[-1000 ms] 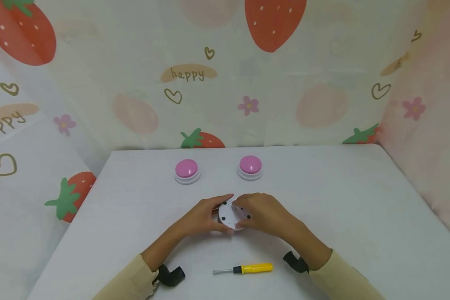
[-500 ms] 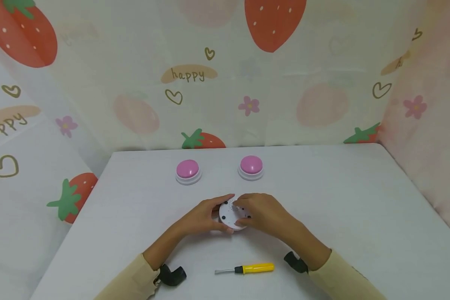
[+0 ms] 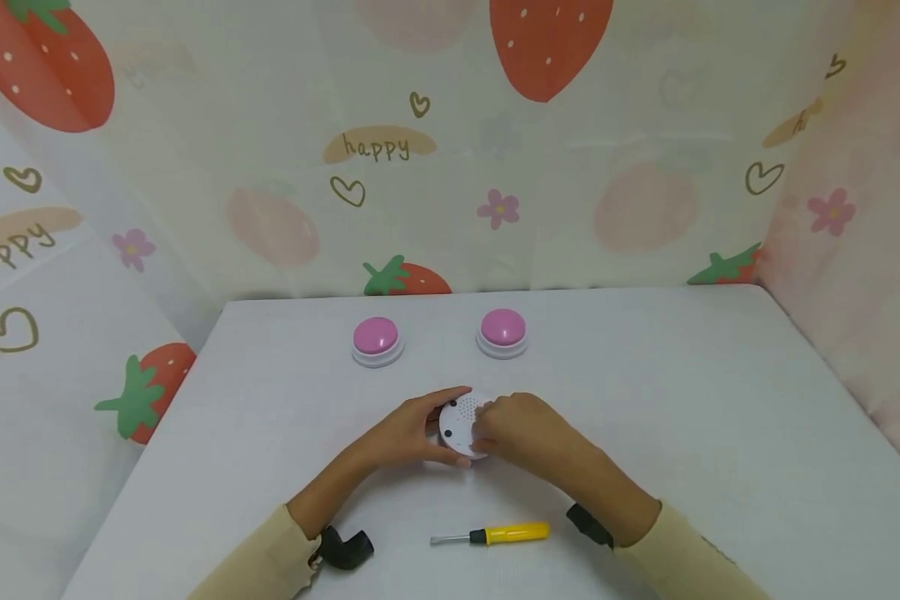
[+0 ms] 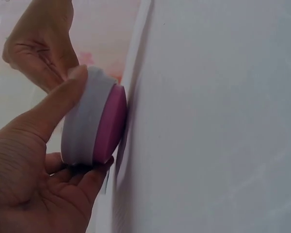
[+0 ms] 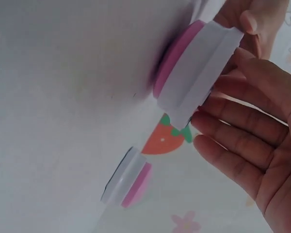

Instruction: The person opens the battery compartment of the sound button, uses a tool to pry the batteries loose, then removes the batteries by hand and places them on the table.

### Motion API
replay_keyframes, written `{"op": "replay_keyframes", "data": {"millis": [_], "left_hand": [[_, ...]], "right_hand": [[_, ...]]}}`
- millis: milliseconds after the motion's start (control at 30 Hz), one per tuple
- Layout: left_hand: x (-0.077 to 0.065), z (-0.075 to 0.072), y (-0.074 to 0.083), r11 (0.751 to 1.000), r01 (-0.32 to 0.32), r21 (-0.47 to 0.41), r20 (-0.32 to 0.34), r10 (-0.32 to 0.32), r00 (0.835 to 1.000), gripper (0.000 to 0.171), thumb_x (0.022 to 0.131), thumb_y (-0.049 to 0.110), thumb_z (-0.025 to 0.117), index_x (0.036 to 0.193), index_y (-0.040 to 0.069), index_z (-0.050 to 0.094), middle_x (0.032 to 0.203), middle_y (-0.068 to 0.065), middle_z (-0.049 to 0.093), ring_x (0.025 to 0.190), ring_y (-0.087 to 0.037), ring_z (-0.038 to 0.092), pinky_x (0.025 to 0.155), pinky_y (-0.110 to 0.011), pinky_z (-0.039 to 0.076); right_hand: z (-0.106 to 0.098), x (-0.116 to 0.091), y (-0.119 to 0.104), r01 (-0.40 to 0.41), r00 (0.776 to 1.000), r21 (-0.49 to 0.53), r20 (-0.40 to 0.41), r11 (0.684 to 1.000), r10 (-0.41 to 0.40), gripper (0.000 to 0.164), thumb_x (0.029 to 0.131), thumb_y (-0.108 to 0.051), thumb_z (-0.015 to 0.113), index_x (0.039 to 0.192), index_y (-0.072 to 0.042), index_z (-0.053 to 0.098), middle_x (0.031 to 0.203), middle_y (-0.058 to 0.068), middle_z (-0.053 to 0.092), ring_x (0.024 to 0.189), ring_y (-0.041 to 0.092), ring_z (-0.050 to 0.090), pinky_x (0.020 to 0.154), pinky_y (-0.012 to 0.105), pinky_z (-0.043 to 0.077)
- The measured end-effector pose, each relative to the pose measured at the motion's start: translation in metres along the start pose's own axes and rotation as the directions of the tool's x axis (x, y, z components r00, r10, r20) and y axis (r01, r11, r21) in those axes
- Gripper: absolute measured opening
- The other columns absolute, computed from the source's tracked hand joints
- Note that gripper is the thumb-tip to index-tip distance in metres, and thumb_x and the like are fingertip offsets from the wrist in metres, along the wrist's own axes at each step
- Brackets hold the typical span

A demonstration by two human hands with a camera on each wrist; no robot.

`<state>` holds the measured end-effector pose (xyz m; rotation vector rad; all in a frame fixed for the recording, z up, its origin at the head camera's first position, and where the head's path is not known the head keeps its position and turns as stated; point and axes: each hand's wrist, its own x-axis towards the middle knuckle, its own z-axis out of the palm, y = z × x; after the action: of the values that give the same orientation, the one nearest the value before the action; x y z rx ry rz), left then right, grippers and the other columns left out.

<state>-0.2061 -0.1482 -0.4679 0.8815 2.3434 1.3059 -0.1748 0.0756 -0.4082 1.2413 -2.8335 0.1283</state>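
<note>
A round push button with a white base and pink dome is held upside down, dome toward the table. Its underside, with small holes and black round feet, faces up in the head view. My left hand grips its side between thumb and fingers; the left wrist view shows the pink dome low over the tabletop. My right hand covers the right part of the underside. In the right wrist view its thumb and forefinger reach the white base, while the other fingers extend loosely beside it. The contact point is partly hidden.
Two more pink push buttons, one on the left and one on the right, stand upright toward the back of the white table. A yellow-handled screwdriver lies near the front between the forearms. A strawberry-print curtain hangs behind.
My right hand has shifted slightly right on the underside, its fingers drawing in and uncovering more small holes. The left hand keeps its grip; the other buttons and the screwdriver stay put.
</note>
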Motion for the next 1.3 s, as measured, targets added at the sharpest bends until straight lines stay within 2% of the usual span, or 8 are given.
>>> {"op": "replay_keyframes", "data": {"millis": [200,367,600,867,1133,1300], "left_hand": [[0.000,0.002,-0.001,1.000,-0.015,0.026,-0.026,0.015,1.000,0.089,0.077,0.023,0.091,0.152,0.011,0.045,0.144,-0.005,0.056,0.121,-0.019,0.057,0.105,-0.030,0.047],[0.000,0.002,0.000,1.000,-0.012,0.011,-0.024,0.013,1.000,0.088,0.077,0.022,0.091,0.152,0.012,0.045,0.142,-0.004,0.057,0.121,-0.019,0.057,0.106,-0.030,0.047],[0.000,0.002,-0.001,1.000,0.013,-0.003,-0.028,-0.013,1.000,0.090,0.076,0.023,0.092,0.152,0.013,0.045,0.143,0.000,0.057,0.123,-0.016,0.057,0.108,-0.029,0.045],[0.002,0.001,0.001,1.000,0.002,-0.014,-0.018,-0.002,1.000,0.088,0.078,0.023,0.090,0.153,0.010,0.044,0.144,-0.004,0.056,0.126,-0.018,0.055,0.111,-0.032,0.043],[0.003,0.000,0.001,1.000,0.010,0.016,-0.024,-0.009,1.000,0.086,0.080,0.022,0.089,0.153,0.013,0.044,0.143,-0.003,0.056,0.126,-0.019,0.054,0.111,-0.036,0.043],[0.000,0.001,-0.002,1.000,0.023,0.015,-0.016,-0.023,1.000,0.086,0.081,0.022,0.088,0.154,0.013,0.043,0.144,-0.004,0.056,0.127,-0.019,0.054,0.112,-0.037,0.043]], "right_hand": [[0.000,0.000,-0.006,0.031,1.000,-0.108,0.004,0.994,-0.031,0.017,0.089,-0.030,0.080,0.097,-0.015,0.082,0.093,-0.002,0.076,0.072,0.012,0.066,0.074,0.026,0.059],[-0.001,-0.001,-0.009,0.048,0.999,-0.166,0.021,0.985,-0.045,0.019,0.090,-0.031,0.079,0.097,-0.014,0.082,0.089,-0.002,0.073,0.066,0.011,0.060,0.070,0.024,0.059],[0.000,-0.001,-0.010,0.083,0.994,-0.236,0.088,0.968,-0.064,0.021,0.088,-0.028,0.080,0.105,-0.017,0.081,0.098,0.001,0.073,0.067,0.013,0.062,0.073,0.024,0.060],[-0.004,-0.002,-0.014,0.125,0.983,-0.312,0.166,0.942,-0.075,0.030,0.083,-0.020,0.085,0.112,-0.019,0.080,0.109,0.005,0.072,0.078,0.018,0.068,0.079,0.027,0.060],[-0.003,-0.005,-0.017,0.120,0.989,-0.346,0.121,0.931,-0.083,0.029,0.083,-0.017,0.085,0.111,-0.015,0.079,0.108,0.007,0.072,0.075,0.017,0.069,0.076,0.024,0.060],[0.000,-0.006,-0.022,0.105,0.990,-0.323,0.125,0.941,-0.068,0.028,0.085,-0.016,0.083,0.112,-0.015,0.079,0.110,0.006,0.072,0.078,0.016,0.069,0.077,0.024,0.060]]}}
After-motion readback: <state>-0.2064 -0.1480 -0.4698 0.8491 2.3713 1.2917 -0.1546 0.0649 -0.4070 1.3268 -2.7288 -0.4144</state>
